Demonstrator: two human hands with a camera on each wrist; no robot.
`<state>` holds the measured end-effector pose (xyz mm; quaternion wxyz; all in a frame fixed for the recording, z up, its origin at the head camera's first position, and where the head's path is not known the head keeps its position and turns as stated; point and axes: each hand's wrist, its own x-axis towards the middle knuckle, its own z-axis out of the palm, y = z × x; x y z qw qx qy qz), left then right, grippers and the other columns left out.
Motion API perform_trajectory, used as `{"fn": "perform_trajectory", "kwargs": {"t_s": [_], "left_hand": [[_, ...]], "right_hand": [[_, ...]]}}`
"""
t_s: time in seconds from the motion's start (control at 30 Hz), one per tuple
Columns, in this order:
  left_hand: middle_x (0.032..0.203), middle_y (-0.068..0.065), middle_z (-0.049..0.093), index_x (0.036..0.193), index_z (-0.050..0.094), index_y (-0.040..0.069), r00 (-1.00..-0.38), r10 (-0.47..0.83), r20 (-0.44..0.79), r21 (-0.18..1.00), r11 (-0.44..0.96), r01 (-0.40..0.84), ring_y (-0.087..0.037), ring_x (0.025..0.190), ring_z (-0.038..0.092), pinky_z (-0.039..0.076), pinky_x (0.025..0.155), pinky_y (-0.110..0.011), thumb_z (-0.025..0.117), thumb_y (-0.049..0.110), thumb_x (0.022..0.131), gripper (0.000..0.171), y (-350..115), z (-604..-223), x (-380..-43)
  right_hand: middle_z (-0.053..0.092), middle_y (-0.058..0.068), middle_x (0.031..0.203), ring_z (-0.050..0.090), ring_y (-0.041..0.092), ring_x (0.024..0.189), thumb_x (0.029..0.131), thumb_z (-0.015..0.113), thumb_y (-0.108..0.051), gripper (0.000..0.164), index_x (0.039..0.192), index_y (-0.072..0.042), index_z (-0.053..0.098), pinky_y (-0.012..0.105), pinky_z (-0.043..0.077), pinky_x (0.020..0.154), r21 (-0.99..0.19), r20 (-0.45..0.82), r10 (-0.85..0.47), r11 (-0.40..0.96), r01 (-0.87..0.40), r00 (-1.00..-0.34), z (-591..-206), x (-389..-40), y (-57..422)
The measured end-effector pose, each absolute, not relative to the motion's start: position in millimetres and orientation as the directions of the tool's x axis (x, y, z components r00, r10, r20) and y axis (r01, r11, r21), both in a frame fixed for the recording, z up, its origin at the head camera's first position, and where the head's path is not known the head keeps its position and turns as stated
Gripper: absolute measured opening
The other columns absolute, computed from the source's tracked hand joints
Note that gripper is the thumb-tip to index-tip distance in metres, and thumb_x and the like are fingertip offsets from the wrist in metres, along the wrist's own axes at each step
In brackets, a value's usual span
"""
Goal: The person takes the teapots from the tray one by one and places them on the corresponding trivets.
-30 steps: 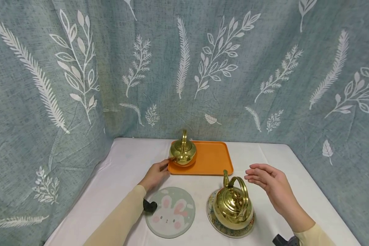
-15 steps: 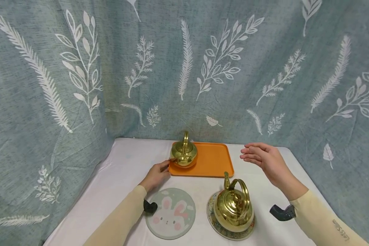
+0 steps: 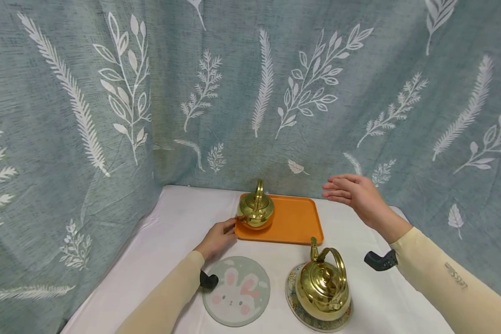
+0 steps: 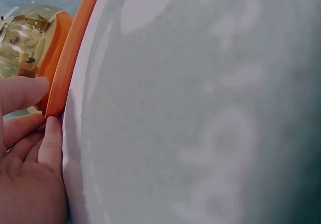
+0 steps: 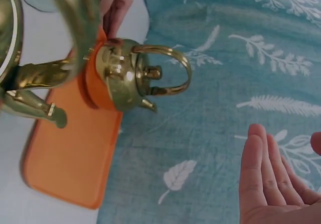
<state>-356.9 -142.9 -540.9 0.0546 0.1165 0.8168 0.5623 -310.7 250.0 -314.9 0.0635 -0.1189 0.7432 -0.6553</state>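
My left hand [image 3: 217, 237] grips the left edge of an orange tray [image 3: 300, 218]. In the left wrist view the thumb [image 4: 30, 91] lies over the tray's rim while the other fingers are at its outer side, partly hidden. A small brass teapot [image 3: 256, 211] stands at the tray's left end. Nearer to me, a larger brass kettle [image 3: 321, 287] stands on a round floral-patterned mat [image 3: 294, 301], spout toward the tray. My right hand [image 3: 355, 197] is raised beyond the kettle on the right, its fingers straight and together, holding nothing; the right wrist view shows its fingers [image 5: 253, 169].
A round grey-green mat with a rabbit face [image 3: 235, 292] lies in front of the tray, left of the kettle. The table has a white cloth [image 3: 183, 218]. Blue-green leaf-patterned curtains [image 3: 225, 83] enclose the back and sides.
My right hand has risen and moved away from the large kettle, toward the back. The left hand stays at the tray's edge. The head view has shifted slightly.
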Motion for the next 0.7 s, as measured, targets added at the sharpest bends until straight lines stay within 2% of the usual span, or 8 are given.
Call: {"fn": "perform_trajectory", "kwargs": {"t_s": [0.13,0.37,0.47,0.6,0.7], "left_hand": [[0.166,-0.027,0.041,0.159,0.046,-0.01,-0.967,0.251,0.043,0.93,0.343,0.131,-0.043,0.154,0.039,0.04,0.122,-0.051,0.067,-0.006,0.102,0.061,-141.9,-540.8,-357.2],[0.166,-0.027,0.041,0.159,0.046,-0.01,-0.968,0.246,0.048,0.935,0.329,0.13,-0.042,0.155,0.038,0.039,0.123,-0.051,0.067,-0.008,0.1,0.063,-145.4,-542.3,-357.6],[0.165,-0.028,0.042,0.158,0.046,-0.012,-0.967,0.25,0.059,0.933,0.33,0.142,-0.043,0.154,0.038,0.039,0.123,-0.052,0.068,-0.009,0.097,0.064,-145.8,-542.6,-356.6],[0.165,-0.029,0.041,0.157,0.047,-0.012,-0.967,0.247,0.054,0.937,0.323,0.135,-0.043,0.153,0.04,0.041,0.122,-0.051,0.068,-0.012,0.096,0.065,-144.2,-542.4,-356.2],[0.166,-0.028,0.04,0.158,0.046,-0.012,-0.968,0.248,0.044,0.941,0.315,0.124,-0.042,0.153,0.041,0.042,0.121,-0.049,0.067,-0.012,0.096,0.065,-142.2,-540.7,-356.5]], "right_hand": [[0.074,0.011,0.128,0.076,0.019,0.111,0.115,0.058,-0.03,0.06,0.155,0.013,0.044,0.041,0.057,0.107,-0.985,0.043,-0.274,0.15,-0.087,-0.961,-309.2,-320.8,244.6],[0.061,0.029,0.147,0.076,0.023,0.114,0.116,0.055,-0.028,0.058,0.156,0.012,0.045,0.041,0.056,0.108,-0.985,-0.013,-0.299,0.166,-0.038,-0.954,-312.6,-347.8,223.6],[0.064,0.028,0.142,0.076,0.024,0.113,0.116,0.055,-0.026,0.056,0.155,0.013,0.046,0.04,0.058,0.106,-0.982,-0.03,-0.304,0.186,-0.028,-0.952,-317.4,-358.7,213.5],[0.068,0.025,0.138,0.075,0.029,0.116,0.115,0.056,-0.024,0.055,0.154,0.013,0.047,0.044,0.057,0.107,-0.98,-0.043,-0.307,0.199,-0.02,-0.951,-321.4,-369.4,202.5],[0.063,0.03,0.143,0.073,0.033,0.12,0.115,0.056,-0.022,0.054,0.155,0.013,0.047,0.044,0.057,0.107,-0.98,-0.055,-0.308,0.197,-0.007,-0.95,-323.3,-374.6,196.3]]}}
